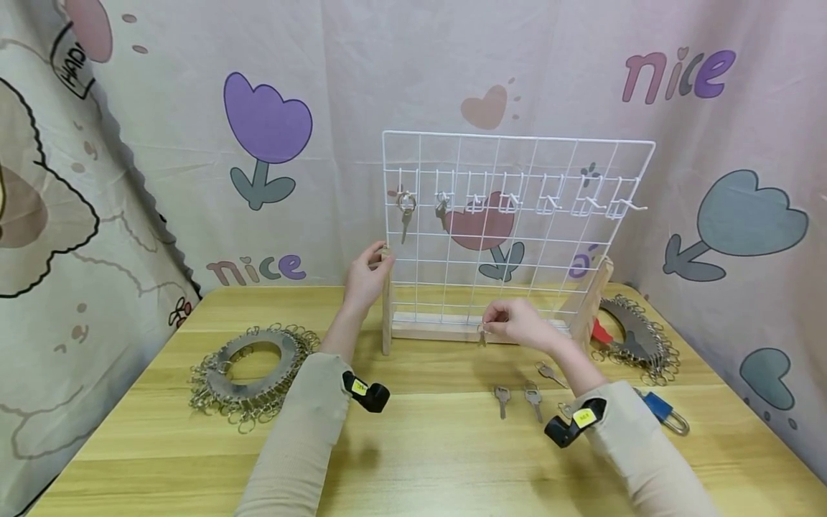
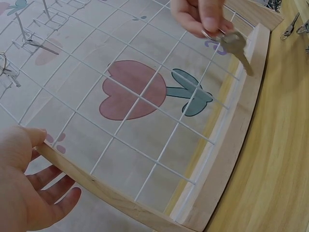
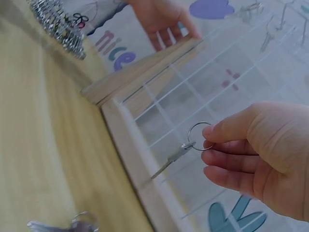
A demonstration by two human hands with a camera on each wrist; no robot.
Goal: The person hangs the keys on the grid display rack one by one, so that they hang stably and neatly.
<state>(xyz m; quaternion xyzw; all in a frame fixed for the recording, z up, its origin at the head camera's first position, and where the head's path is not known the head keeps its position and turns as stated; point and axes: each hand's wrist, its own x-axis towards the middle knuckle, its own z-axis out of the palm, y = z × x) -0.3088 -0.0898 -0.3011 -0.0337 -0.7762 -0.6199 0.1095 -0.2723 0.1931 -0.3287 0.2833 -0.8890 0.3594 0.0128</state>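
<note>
My right hand [image 1: 520,323] pinches a thin metal key ring [image 3: 189,133] between thumb and fingers. From it dangles a silver key [image 3: 171,159], in front of the lower part of a white wire grid rack [image 1: 500,274]. My left hand [image 1: 368,276] holds the upper end of the rack's left wooden post [image 2: 104,186], thumb on the near side and fingers behind. Along the rack runs a row of white hooks. A key [image 1: 405,219] hangs by its ring on the leftmost hook, and another key [image 1: 442,212] on the hook beside it.
On the table lie several loose keys, among them one key [image 1: 502,401] and a second key [image 1: 533,402]. A blue padlock [image 1: 659,408] is at the right. Flat metal hoops strung with small rings lie left [image 1: 274,352] and right [image 1: 636,330]. Behind hangs a printed curtain [image 1: 362,64].
</note>
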